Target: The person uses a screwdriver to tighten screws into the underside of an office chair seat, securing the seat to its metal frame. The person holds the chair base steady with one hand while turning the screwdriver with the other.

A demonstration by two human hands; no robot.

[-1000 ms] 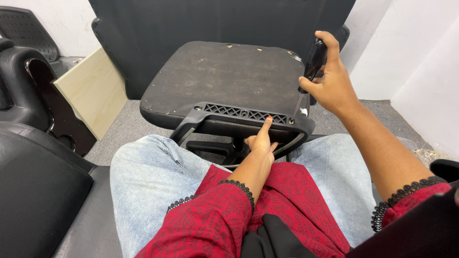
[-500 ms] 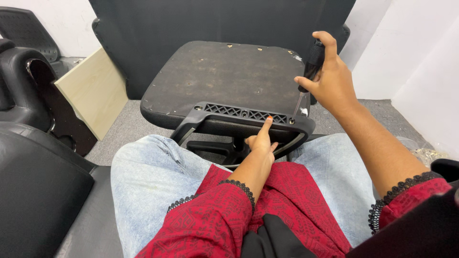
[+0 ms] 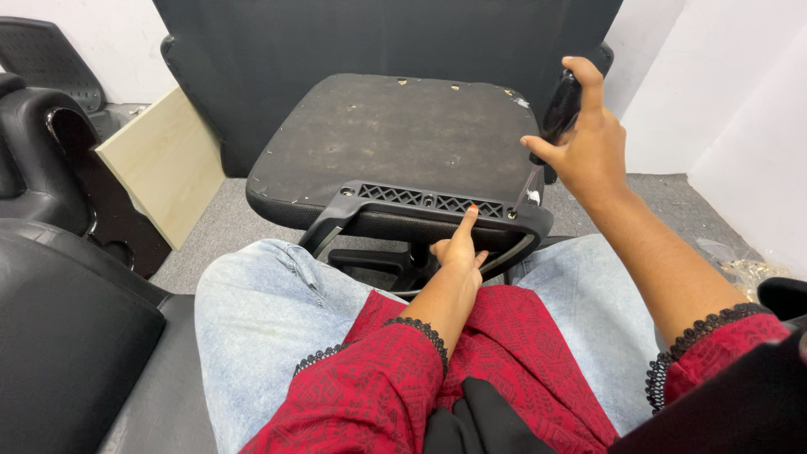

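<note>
A screwdriver (image 3: pixel 561 108) is gripped in the right hand (image 3: pixel 588 143), tip set at the right end of the plastic bracket (image 3: pixel 437 210) on the upturned chair seat (image 3: pixel 395 139), propped against the knees. The left hand (image 3: pixel 458 248) is loosely curled, forefinger pressed to the bracket. Risk noted: a slipped tip could strike that finger.

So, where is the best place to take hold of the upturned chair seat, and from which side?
Probably the black bracket along the seat edge nearest the person, taken from the near side. Its open frame lets fingers hook under, where the left hand already touches.
</note>
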